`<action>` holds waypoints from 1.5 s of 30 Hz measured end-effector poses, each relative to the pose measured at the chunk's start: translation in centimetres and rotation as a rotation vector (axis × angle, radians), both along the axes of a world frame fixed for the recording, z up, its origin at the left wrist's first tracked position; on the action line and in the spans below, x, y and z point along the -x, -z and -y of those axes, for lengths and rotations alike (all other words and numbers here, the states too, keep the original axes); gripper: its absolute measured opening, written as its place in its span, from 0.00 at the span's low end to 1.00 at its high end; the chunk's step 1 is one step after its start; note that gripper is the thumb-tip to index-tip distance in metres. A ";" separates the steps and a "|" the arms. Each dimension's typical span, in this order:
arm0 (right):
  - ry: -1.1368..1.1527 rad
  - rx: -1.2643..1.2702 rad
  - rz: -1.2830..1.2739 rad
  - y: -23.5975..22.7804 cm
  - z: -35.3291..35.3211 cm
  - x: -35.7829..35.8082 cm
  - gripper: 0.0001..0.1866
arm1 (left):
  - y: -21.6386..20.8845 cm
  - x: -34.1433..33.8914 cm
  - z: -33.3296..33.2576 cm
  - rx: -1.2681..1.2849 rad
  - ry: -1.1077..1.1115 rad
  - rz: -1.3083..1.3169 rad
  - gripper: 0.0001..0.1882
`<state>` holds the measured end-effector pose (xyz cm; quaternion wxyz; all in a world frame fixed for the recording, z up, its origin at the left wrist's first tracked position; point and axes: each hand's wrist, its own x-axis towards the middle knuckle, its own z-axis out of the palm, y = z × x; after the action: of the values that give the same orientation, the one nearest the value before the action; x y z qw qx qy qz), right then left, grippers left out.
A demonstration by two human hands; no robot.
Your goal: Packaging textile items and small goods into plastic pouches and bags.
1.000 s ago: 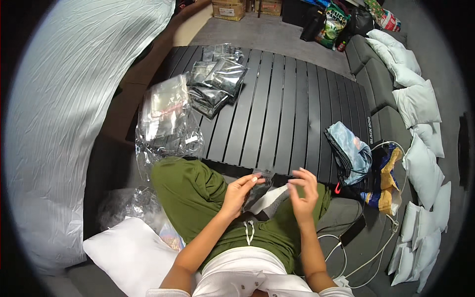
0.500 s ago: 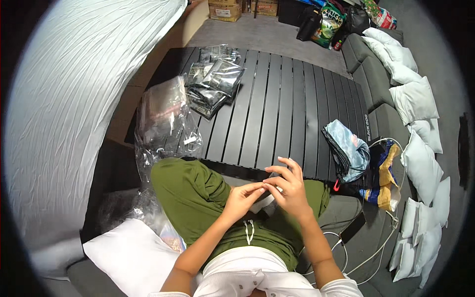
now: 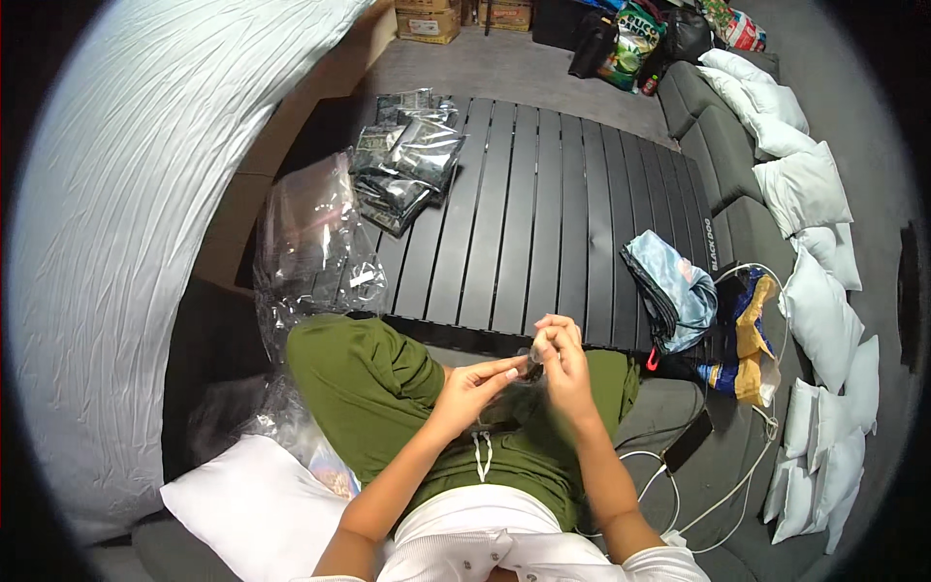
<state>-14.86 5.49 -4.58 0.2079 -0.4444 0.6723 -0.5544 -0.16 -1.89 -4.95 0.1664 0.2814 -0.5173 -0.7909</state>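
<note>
Above my lap, both hands work close together on a thin, clear plastic bag or film (image 3: 531, 367); its full shape is hard to make out against my green trousers. My left hand (image 3: 472, 393) pinches one edge between thumb and forefinger. Closed around the upper part of the same plastic is my right hand (image 3: 562, 373), its fingers curled in. On the black slatted table (image 3: 524, 223) ahead lies a pile of dark items in clear packets (image 3: 405, 160). Beside that pile, a stack of clear plastic bags (image 3: 315, 238) hangs over the table's left edge.
A folded blue cloth item (image 3: 669, 291) with a red tab lies at the table's right. Next to it are a blue and yellow bag (image 3: 752, 339) and white cables (image 3: 756, 466). White pillows (image 3: 810, 310) line the sofa; another pillow (image 3: 257, 509) sits at my left.
My right hand's raised, spread fingers have curled inward onto the plastic. The clear plastic between my hands now shows more plainly. The whole view has shifted slightly.
</note>
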 end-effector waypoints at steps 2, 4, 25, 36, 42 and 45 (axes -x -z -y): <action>0.099 0.033 0.300 2.0 0.0 1.4 0.06 | 0.2 -0.2 0.3 -0.054 0.002 0.003 0.15; 0.202 0.050 0.777 4.1 -0.5 4.1 0.09 | 0.1 -0.6 0.4 -0.091 -0.043 0.007 0.15; 0.521 -0.103 -0.573 5.4 -3.3 12.3 0.15 | -4.3 -2.1 4.9 -0.096 -0.260 -0.079 0.15; -0.181 -0.263 0.869 5.4 3.5 8.4 0.11 | 4.9 3.4 10.1 -0.475 -0.199 -0.159 0.19; -0.016 -0.405 0.557 9.5 7.7 10.7 0.09 | 9.9 6.5 13.9 -0.337 -0.140 0.006 0.18; 0.095 -0.376 0.217 10.8 9.3 11.5 0.11 | 10.4 7.2 15.8 -0.147 -0.175 0.197 0.18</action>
<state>-26.40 -3.86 -15.42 0.3320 -0.3032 0.7576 -0.4731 -7.33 -17.64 -15.40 0.1621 0.4130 -0.4452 -0.7778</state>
